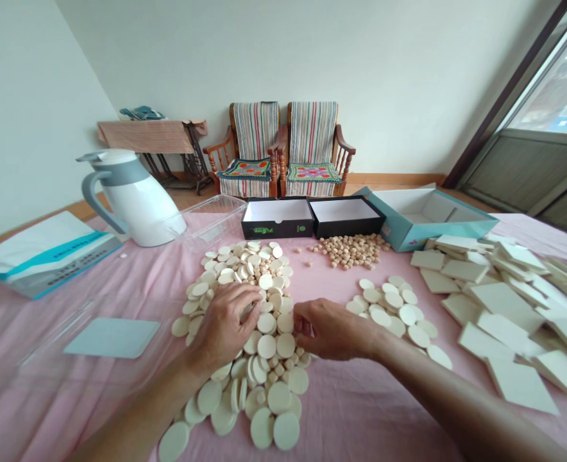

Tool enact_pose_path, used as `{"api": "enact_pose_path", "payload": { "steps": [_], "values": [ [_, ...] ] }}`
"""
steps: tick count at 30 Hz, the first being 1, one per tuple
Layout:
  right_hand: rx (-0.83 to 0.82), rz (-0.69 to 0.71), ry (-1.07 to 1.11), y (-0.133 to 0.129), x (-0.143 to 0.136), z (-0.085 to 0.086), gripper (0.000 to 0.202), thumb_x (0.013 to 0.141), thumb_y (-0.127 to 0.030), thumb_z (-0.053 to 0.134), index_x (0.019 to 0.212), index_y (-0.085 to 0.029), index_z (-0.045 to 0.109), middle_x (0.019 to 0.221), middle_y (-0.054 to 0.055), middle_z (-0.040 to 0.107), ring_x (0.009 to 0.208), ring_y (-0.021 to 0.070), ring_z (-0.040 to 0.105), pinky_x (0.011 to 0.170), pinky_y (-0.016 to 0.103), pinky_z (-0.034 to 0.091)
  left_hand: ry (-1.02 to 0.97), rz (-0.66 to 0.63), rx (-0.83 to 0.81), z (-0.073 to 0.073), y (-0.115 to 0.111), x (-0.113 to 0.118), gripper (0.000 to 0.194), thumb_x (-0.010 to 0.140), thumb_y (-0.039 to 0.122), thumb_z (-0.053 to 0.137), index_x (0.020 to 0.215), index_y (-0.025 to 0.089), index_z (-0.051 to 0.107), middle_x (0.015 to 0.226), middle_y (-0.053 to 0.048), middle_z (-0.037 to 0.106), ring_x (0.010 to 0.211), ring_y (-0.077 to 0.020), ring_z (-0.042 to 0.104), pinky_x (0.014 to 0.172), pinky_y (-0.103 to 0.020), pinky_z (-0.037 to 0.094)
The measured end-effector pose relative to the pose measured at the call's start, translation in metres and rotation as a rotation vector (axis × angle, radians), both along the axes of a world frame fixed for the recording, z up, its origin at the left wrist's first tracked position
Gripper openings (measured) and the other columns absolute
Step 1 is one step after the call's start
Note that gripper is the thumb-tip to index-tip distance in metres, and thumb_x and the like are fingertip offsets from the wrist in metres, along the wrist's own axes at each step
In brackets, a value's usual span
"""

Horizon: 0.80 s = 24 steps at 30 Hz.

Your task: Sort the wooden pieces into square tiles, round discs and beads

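A long heap of pale round wooden discs, mixed with small wooden cubes, spreads over the pink cloth in front of me. My left hand rests over the middle of this heap, its fingers bent and its thumb drawn in towards them. At the heap's right edge is my right hand, fingers curled inward beside the discs. Whatever either hand may pinch is hidden by the fingers. Further right lies a smaller group of loose discs. Beyond my right hand, a pile of small cubes sits before the boxes.
Two black boxes with white insides and a blue box stand at the back. Square wooden boards are heaped right. Left are a white jug, a plastic bag and clear trays.
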State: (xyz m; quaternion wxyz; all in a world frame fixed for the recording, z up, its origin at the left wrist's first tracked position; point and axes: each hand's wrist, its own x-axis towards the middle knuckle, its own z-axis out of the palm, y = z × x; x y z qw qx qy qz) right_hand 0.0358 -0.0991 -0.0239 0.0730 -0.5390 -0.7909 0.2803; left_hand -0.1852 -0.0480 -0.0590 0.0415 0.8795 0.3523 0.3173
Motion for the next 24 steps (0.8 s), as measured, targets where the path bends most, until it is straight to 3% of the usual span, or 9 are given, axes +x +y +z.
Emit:
{"api": "enact_pose_path", "payload": {
  "steps": [5,12,18,24],
  "values": [
    [0.044,-0.01,-0.088,-0.002,-0.004,-0.005,0.016,0.072,-0.016,0.054,0.085,-0.019,0.062,0.086,0.005,0.068,0.079,0.017,0.061,0.062,0.024,0.036,-0.006,0.0,0.002,-0.001,0.0,0.0,0.014,0.086,0.019,0.053,0.093,0.02,0.065,0.099,-0.006,0.067,0.099,-0.0214,0.06,0.091,-0.041,0.048],
    [0.165,-0.126,-0.251,0.009,0.005,-0.015,0.016,0.076,-0.01,0.047,0.081,-0.017,0.061,0.085,0.009,0.068,0.079,0.0196,0.062,0.062,0.027,0.034,-0.012,0.001,0.017,0.001,-0.001,0.0,0.014,0.086,0.02,0.053,0.093,0.02,0.066,0.098,-0.006,0.068,0.098,-0.0212,0.061,0.09,-0.04,0.049],
    [0.067,-0.046,-0.023,0.011,0.011,-0.012,0.017,0.072,-0.011,0.053,0.085,-0.018,0.06,0.084,0.004,0.067,0.074,0.0135,0.058,0.062,0.022,0.036,-0.013,0.004,0.013,0.001,-0.001,0.0,0.014,0.086,0.02,0.053,0.092,0.02,0.066,0.098,-0.006,0.068,0.097,-0.0213,0.061,0.09,-0.04,0.049],
    [0.088,-0.057,0.019,0.01,0.002,-0.026,0.018,0.068,-0.011,0.052,0.082,-0.019,0.059,0.085,0.002,0.063,0.071,0.0115,0.053,0.06,0.021,0.034,-0.008,0.001,0.015,0.001,-0.001,0.001,0.014,0.086,0.019,0.053,0.092,0.02,0.065,0.098,-0.006,0.068,0.097,-0.0212,0.061,0.09,-0.041,0.049]
  ]
}}
